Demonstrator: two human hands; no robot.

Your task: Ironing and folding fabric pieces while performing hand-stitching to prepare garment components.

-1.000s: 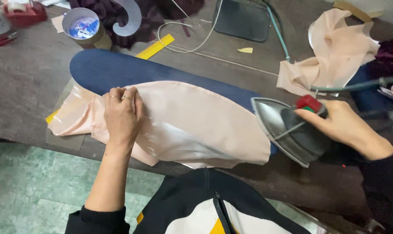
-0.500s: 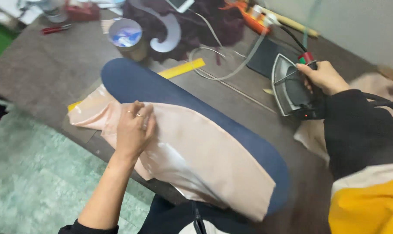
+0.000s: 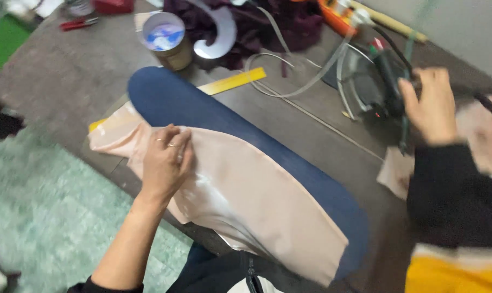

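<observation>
Brown worktable [image 3: 72, 92] filling most of the view, green floor at 8 o'clock. Across its middle, a long navy pressing board [image 3: 213, 116] running from 11 o'clock down to 5 o'clock. Draped over the board's near side, a pale pink satin piece [image 3: 256, 201], glossy, one end trailing off toward 9 o'clock, the other reaching 5 o'clock. More pink cloth [image 3: 392, 173] at 3 o'clock, partly hidden by a dark sleeve with a yellow band.

Left hand [image 3: 167, 163] flat on the satin just left of centre, fingers spread and relaxed, rings visible, pressing rather than gripping. Right hand [image 3: 430, 106] at 2 o'clock, curled around a dark handle or cord by the iron [image 3: 368, 87]; blur too strong to tell exactly which part is grasped.

At 12 o'clock, dark purple fabric [image 3: 294, 24] with a white curved template [image 3: 218, 35] on it. At 11 o'clock, a round tin [image 3: 167, 40]. Between tin and iron, a yellow ruler [image 3: 235, 81] and loose grey cords [image 3: 300, 81]. Far at 11 o'clock, red-handled snips [image 3: 77, 23].
</observation>
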